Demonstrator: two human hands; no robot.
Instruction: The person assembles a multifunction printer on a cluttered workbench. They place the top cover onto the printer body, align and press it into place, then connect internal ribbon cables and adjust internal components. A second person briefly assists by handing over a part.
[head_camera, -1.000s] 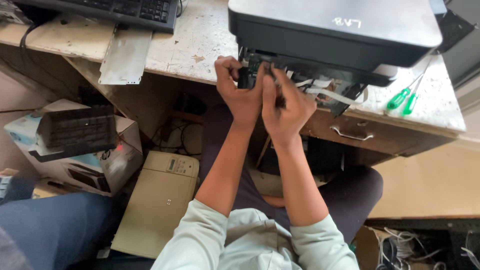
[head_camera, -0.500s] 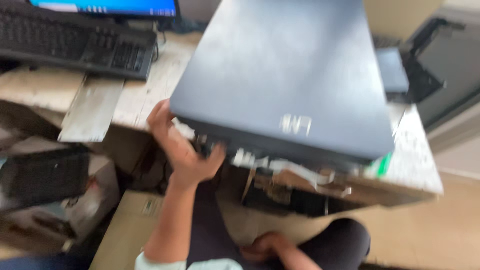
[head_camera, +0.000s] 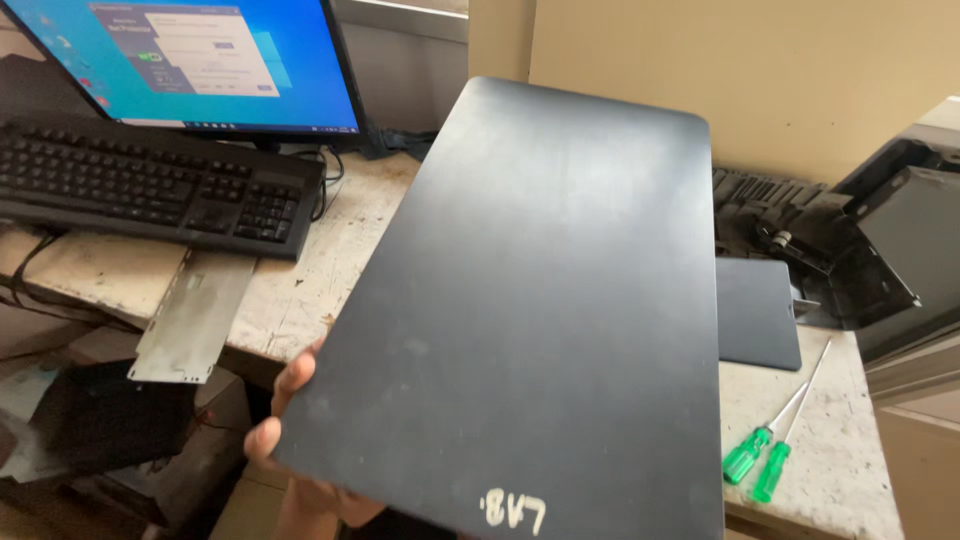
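worn, pale and chipped, the bench is seen running under everything in view. nearest the camera, a large dark flat panel, with rounded corners and some pale scrawl near its bottom edge, is held tilted above the bench edge, apart from any device. it is gripped at its lower left corner by the left hand, whose fingers are curled around the edge; the palm is mostly hidden behind the panel. the right hand is not visible, so whether it is open or closed cannot be told.

as a judgement, the panel seems already freed and lifted clear, and setting it down appears to be what is left; the unit it belongs to cannot be made out for certain.

just right of the panel, two green-handled screwdrivers are laid side by side on the bench. left of it, a grey metal bracket overhangs the bench edge. farther back a black keyboard and a lit monitor are placed, and at far right black printer parts are seen.
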